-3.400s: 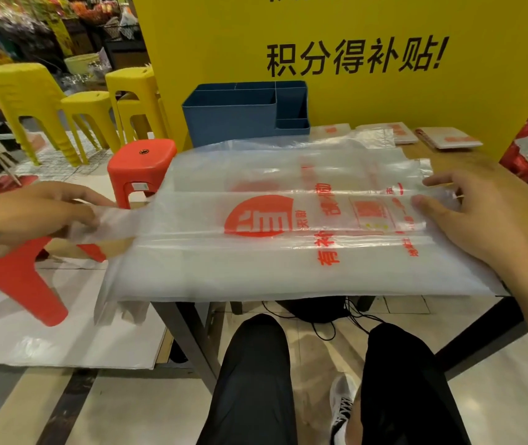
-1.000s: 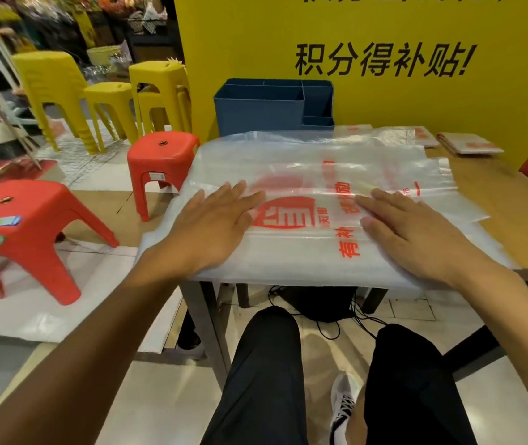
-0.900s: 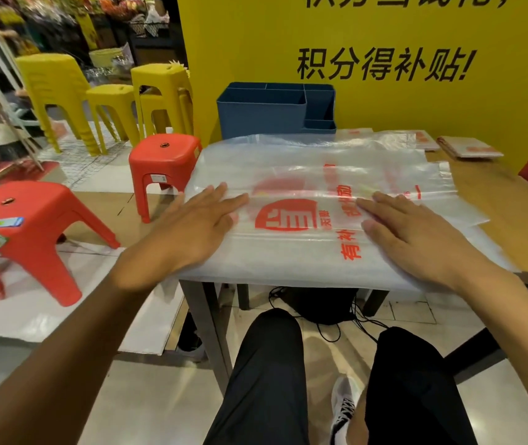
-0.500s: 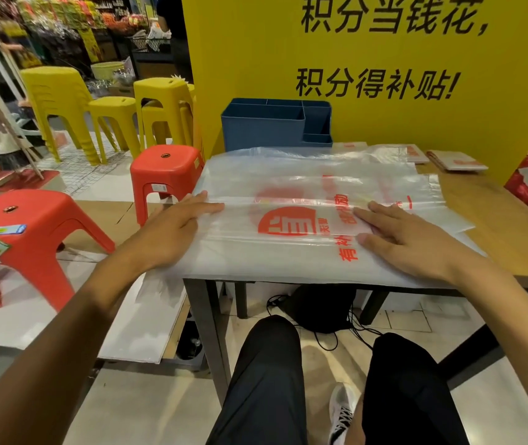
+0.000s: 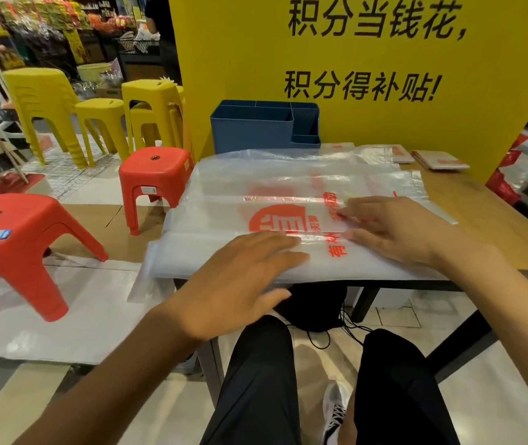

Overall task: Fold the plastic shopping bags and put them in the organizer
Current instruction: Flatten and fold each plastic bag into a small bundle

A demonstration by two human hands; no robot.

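Item: plastic shopping bag (image 5: 224, 216), translucent, red logo and red lettering, lying flat across the near left part of the wooden counter (image 5: 494, 226), folded lengthwise into bands, its left end hanging past the counter edge.

My left hand (image 5: 240, 284): fingers straight and flat, resting on the bag's near edge, gripping nothing.

My right hand (image 5: 394, 229): fingers spread and straight, pressing down on the bag over the red lettering, gripping nothing.

Organizer (image 5: 256, 130): blue, several compartments, upright at the back of the counter against the yellow sign (image 5: 384, 59), beyond the bag.

Folded bags (image 5: 439, 160): small flat squares at the back right of the counter.

Red stools (image 5: 156, 178) and yellow stools (image 5: 150, 104): on the floor to the left.
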